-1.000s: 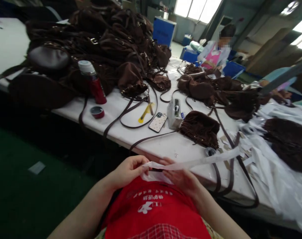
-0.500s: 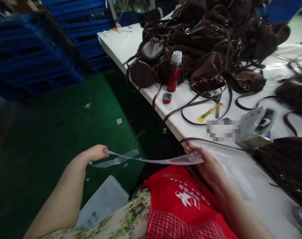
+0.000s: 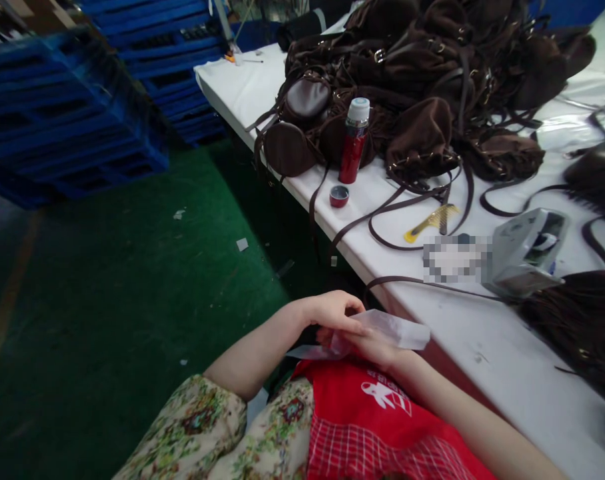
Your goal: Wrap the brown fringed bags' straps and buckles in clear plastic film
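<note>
My two hands meet in front of the red apron at the table's near edge. A thin, translucent plastic strip (image 3: 400,331) passes between them, with one loose end hanging to the left and a wider fold lying over my right wrist. My left hand (image 3: 335,311) lies on top, its thumb and fingers closed on the strip. Beneath it, my right hand (image 3: 370,345) is curled round the strip, its fingers partly hidden by the plastic and my left hand. A dark brown strap (image 3: 417,283) lies on the table just beyond my hands.
Brown bags (image 3: 417,60) are heaped on the white table (image 3: 462,327). Nearby stand a red thermos (image 3: 352,150), its cup lid (image 3: 339,196), a yellow comb (image 3: 430,223) and a grey tape dispenser-like device (image 3: 525,250). Blue pallets (image 3: 67,113) are stacked left on the green floor (image 3: 147,280).
My left hand has moved right to meet my right hand. The strip, stretched between them before, is now bunched and folded at my right hand.
</note>
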Demonstrator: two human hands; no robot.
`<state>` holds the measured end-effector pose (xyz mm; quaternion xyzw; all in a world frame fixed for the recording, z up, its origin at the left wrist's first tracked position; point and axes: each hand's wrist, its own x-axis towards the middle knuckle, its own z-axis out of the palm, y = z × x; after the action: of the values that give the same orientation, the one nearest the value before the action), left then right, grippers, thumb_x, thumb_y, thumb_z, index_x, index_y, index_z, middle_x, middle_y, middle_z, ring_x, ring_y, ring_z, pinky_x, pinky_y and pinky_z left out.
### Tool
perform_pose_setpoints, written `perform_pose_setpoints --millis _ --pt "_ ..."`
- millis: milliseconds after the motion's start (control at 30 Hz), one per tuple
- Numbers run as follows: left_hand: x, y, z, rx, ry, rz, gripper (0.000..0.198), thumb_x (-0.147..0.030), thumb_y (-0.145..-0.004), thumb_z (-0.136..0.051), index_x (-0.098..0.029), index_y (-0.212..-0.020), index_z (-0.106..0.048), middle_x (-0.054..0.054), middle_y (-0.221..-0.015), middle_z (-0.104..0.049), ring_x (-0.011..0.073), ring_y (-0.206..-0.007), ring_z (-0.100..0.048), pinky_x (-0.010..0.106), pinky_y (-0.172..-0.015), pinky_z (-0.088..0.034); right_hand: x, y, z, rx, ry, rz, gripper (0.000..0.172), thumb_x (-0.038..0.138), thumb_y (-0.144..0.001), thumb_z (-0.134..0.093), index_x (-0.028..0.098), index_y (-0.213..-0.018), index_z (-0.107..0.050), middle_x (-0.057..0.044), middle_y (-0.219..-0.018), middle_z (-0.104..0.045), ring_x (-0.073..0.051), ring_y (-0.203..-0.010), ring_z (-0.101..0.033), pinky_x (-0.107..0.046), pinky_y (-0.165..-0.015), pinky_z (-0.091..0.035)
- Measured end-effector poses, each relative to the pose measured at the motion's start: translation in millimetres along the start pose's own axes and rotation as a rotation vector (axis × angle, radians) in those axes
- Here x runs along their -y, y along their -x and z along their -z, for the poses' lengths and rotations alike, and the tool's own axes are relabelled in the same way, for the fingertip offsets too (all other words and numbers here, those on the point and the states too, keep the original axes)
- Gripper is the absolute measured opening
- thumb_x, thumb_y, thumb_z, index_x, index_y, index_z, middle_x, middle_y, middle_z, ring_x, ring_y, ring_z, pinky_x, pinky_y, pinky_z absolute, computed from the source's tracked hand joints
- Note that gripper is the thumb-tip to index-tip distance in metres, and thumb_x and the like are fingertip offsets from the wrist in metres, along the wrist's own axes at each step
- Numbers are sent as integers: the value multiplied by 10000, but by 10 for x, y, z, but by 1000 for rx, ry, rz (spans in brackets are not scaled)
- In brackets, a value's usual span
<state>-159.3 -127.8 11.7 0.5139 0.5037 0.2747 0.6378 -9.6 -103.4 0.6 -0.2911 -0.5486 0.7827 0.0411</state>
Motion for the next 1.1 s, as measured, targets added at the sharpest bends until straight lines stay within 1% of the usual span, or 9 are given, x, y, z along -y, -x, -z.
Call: perform_pose_setpoints --millis 67,133,233,367,533,633,767,967,1100 --pt "30 -151 -12 137 250 42 432 -484 -578 -815 -140 -757 -625 -2 -705 -630 118 -621 -570 225 -587 -443 -20 26 -3 208 -57 -78 468 575 -824 -566 145 -855 -750 -102 -864 -732 -227 -806 -692 -378 -792 -545" --pt "26 -249 -25 127 406 39 436 -454 -567 -830 -132 -733 -586 -4 -696 -613 105 -613 -556 229 -597 -440 -46 30 21 285 -102 -134 447 543 -829 -585 128 -897 -736 -101 -871 -728 -217 -834 -687 -399 -860 -521" --pt "-15 -266 12 -123 409 -4 417 -428 -616 -801 -131 -786 -563 3 -716 -600 104 -623 -547 234 -604 -432 -73 8 125 213 -160 -90 407 406 -725 -754 143 -1029 -687 -92 -991 -713 -229 -957 -658 -419 -940 -478" --pt "-61 -61 173 -378 9 -86 293 -371 -704 -724 -138 -792 -569 -14 -715 -563 99 -639 -506 217 -598 -387 -66 -56 344 -61 -283 29 400 386 -729 -751 198 -1069 -655 -84 -1116 -673 -236 -1067 -607 -359 -893 -489" --pt "-36 204 231 -335 -437 -91 258 -366 -719 -712 -144 -713 -582 -19 -687 -550 98 -615 -468 216 -559 -336 -50 -151 502 -305 -402 18 273 435 -738 -727 204 -868 -662 -10 -724 -654 -155 -658 -603 -254 -566 -465" --pt "14 223 187 -289 -425 -23 304 -408 -686 -746 -138 -749 -619 -8 -704 -590 110 -620 -507 217 -562 -362 -74 -163 501 -321 -348 43 278 445 -726 -737 192 -787 -637 34 -579 -576 -108 -500 -492 -239 -500 -396" --pt "23 120 151 -254 -278 -89 370 -458 -771 -674 -133 -947 -664 53 -915 -675 175 -838 -614 247 -724 -464 -118 -128 486 -316 -103 86 339 487 -716 -729 163 -794 -666 -1 -625 -629 -132 -542 -527 -261 -536 -408" --pt "-172 49 -17 -935 -479 -210 279 -295 -900 -483 -149 -1106 -603 124 -1120 -629 229 -1081 -574 398 -981 -441 -54 -86 548 -536 118 128 389 540 -736 -678 159 -814 -690 -6 -555 -620 -140 -489 -526 -263 -495 -391" --pt "-232 31 -333 -785 -711 -296 494 -198 -797 -548 -163 -1284 -478 139 -1298 -532 270 -1251 -459 481 -1114 -314 19 -83 551 -637 234 229 346 505 -762 -653 170 -827 -715 -31 -632 -674 -171 -546 -575 -292 -549 -448"
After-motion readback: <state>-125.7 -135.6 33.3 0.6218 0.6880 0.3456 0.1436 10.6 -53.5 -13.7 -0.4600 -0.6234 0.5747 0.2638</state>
